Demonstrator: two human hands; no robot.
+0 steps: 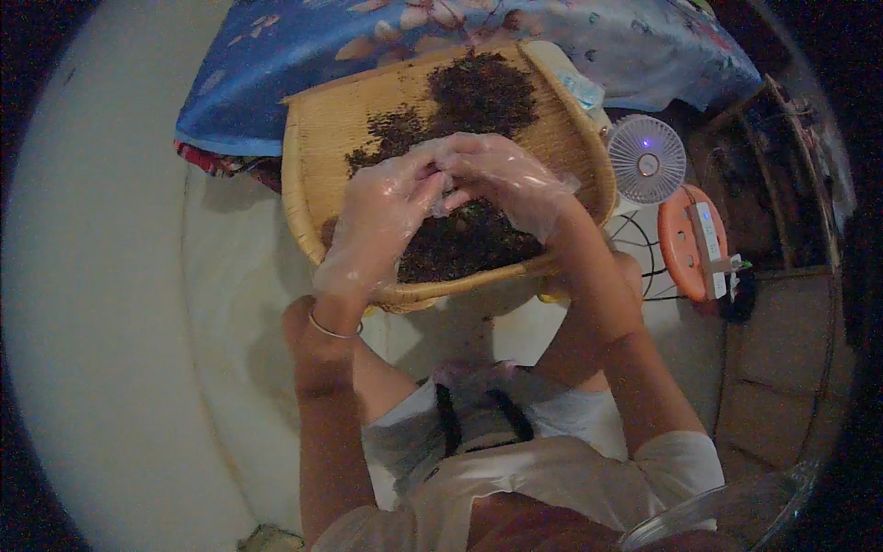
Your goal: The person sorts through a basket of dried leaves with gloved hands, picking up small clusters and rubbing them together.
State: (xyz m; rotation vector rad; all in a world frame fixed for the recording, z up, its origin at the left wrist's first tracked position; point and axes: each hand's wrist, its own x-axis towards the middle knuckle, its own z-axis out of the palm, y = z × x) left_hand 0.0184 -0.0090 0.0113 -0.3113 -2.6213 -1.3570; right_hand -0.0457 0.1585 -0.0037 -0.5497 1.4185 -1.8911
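A wide woven bamboo tray (317, 120) lies in front of me, with dark, loose, crumbly bits (483, 92) heaped at its far side. Another dark heap (469, 247) of the same stuff sits at its near side. Over the middle of the tray, my left hand (391, 198) and my right hand (497, 170) meet at the fingertips. Both wear thin clear plastic gloves. The fingers of each are bent and pinched together; whatever is between them is too small or hidden to make out.
Behind the tray hangs a blue flowered cloth (248, 92). To the right stand a small round fan (647, 158), an orange plastic stool (681, 244) with a white power strip (706, 241) on it, and black cables (651, 253). My knees flank the tray's near edge.
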